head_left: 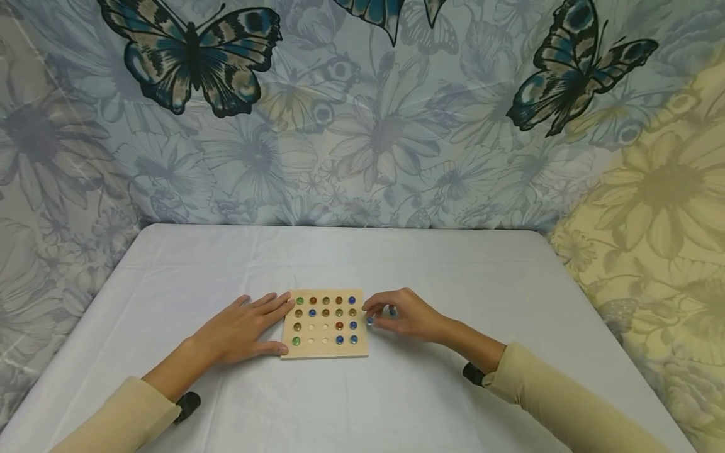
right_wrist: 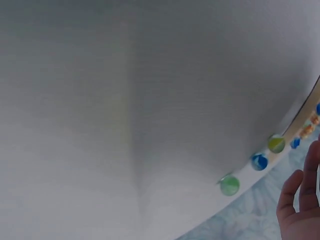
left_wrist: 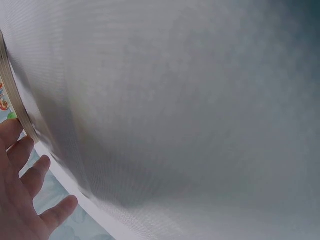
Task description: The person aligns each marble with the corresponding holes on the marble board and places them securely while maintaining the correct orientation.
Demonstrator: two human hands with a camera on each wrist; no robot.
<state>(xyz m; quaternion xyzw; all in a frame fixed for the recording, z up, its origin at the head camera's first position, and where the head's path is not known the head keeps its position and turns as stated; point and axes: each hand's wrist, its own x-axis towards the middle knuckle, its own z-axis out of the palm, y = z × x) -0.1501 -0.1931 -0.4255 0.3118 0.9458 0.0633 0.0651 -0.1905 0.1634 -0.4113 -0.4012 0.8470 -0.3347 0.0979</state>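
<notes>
A floral cloth [head_left: 385, 138] with dark butterflies hangs behind the bench [head_left: 334, 258], whose covering is white. Pale sleeves [head_left: 121, 415] reach in from near left and near right. Around the middle of the bench lies a flat wooden board [head_left: 332, 333], set mostly with glass marbles [head_left: 339, 326].

Of the hands, the left hand [head_left: 243, 327] lies with fingers extended, their tips and the thumb touching the board's left side. The right hand [head_left: 408, 314], just right of the board, appears to pinch a blue marble [head_left: 370, 321] between thumb and finger. In the right wrist view, a yellow-green marble [right_wrist: 276, 144], another blue one and a green one [right_wrist: 230, 185] rest loose to the right of the board.

Four bare hollows [head_left: 325, 327] sit left of centre in the two near rows. Light, even pressure from the left should keep the board from sliding; the pinched marble is best carried over the filled right columns and lowered straight in, released only once seated.
</notes>
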